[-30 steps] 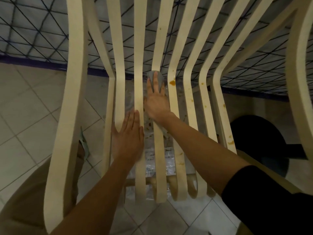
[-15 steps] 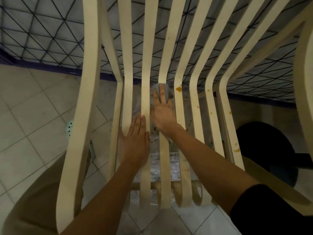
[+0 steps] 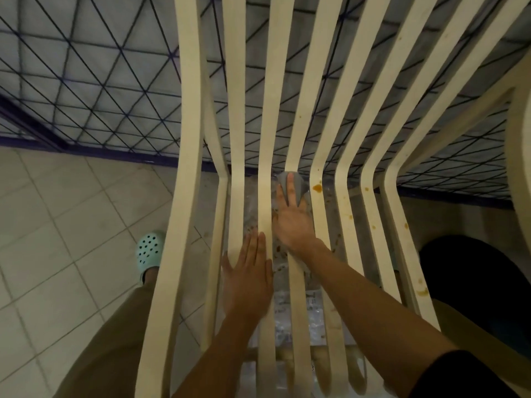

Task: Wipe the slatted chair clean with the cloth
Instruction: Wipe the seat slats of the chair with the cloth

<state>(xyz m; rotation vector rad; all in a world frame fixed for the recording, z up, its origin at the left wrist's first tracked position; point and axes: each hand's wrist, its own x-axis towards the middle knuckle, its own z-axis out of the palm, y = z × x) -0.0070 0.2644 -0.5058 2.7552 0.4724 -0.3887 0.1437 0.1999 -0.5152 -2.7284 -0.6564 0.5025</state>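
Observation:
The cream slatted chair (image 3: 265,116) fills the view, seen from above, its slats bending where back meets seat. A grey cloth (image 3: 300,185) lies on a middle slat at that bend. My right hand (image 3: 291,216) presses it flat with straight fingers, and only the cloth's far edge shows past them. My left hand (image 3: 248,278) rests flat on the seat slats just left of and nearer than the right. Orange-brown stains (image 3: 317,187) spot the slats right of the cloth.
A blue wire-grid fence (image 3: 94,90) stands behind the chair. Beige floor tiles (image 3: 63,219) lie to the left. My foot in a mint clog (image 3: 149,249) stands beside the chair's left armrest. A dark round object (image 3: 474,282) sits at the right.
The view has shifted, so the chair sits further right and lower. My right hand still presses the cloth at the slat bend; my left hand stays flat on the seat.

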